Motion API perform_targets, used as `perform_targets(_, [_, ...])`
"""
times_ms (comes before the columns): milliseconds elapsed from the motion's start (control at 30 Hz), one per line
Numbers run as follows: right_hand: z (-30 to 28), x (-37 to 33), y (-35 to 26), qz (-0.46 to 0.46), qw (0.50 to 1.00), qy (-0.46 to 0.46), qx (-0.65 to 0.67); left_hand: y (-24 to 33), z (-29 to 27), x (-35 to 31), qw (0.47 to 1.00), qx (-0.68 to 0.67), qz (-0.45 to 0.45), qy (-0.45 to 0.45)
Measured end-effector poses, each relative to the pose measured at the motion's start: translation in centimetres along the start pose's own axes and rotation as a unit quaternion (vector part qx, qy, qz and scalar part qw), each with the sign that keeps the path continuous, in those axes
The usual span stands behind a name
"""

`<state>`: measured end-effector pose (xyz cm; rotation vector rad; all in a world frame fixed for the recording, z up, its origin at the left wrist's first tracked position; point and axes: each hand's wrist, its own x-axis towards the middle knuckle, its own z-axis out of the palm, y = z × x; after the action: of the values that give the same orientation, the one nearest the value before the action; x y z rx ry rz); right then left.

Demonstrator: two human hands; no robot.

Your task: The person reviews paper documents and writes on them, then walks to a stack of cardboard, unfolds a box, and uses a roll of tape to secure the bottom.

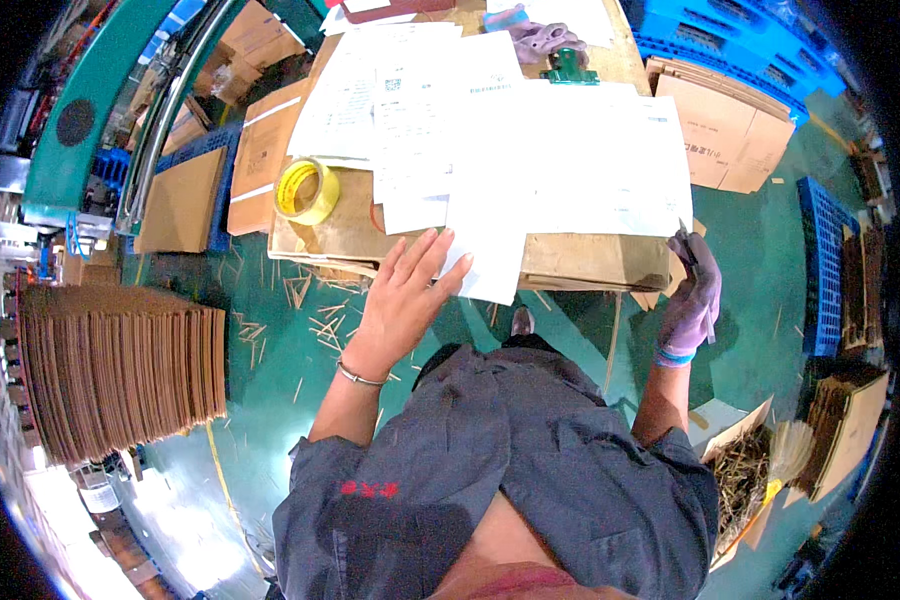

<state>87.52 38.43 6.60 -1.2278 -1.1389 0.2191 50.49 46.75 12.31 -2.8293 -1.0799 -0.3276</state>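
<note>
The bare left hand (402, 305) is positioned with fingers spread at an overhanging sheet (492, 255) of the papers (600, 160) on the table (595, 265). The gloved right hand (692, 298) is located at their lower right corner; its grip cannot be determined.

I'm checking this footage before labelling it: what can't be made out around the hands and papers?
All in the head view:
Dark thing at the gloved right hand: too small, partly covered by the hand.
Print on the white papers: too small and washed out.
Lower papers: partly covered by others lying over them.
Red item: cut off by the upper edge.
</note>
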Motion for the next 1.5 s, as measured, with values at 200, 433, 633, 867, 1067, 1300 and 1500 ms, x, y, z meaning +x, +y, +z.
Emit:
perform_targets(200, [4.2, 2.6, -2.6, 0.028, 0.998, -0.045, 0.033, -2.4, 0.8, 2.3, 0.996, -0.067, 0.054, 0.004])
perform_targets(433, [8.2, 2.3, -2.1, 0.12, 0.992, 0.012, -0.02, -5.2, 1.7, 3.9, 0.989, -0.075, 0.123, 0.012])
perform_targets(633, [8.7, 2.2, -2.1, 0.17, 0.984, 0.053, -0.014, -6.0, 2.6, 4.7, 0.982, -0.108, 0.151, 0.015])
perform_targets(867, [9.7, 1.9, -2.2, 0.144, 0.988, 0.061, -0.004, -6.5, 2.4, 4.5, 0.981, -0.102, 0.166, 0.008])
perform_targets(1067, [9.2, 1.7, -1.9, 0.098, 0.984, 0.01, -0.147, -6.5, 2.3, 4.6, 0.98, -0.091, 0.177, -0.007])
perform_targets(1300, [9.0, 2.2, -1.7, 0.124, 0.986, -0.073, -0.086, -7.8, 3.6, 5.3, 0.946, -0.047, 0.31, 0.081])
perform_targets(1500, [10.9, 2.2, 0.7, 0.026, 0.997, 0.038, -0.065, -9.4, 8.0, 8.8, 0.812, 0.102, 0.509, 0.266])
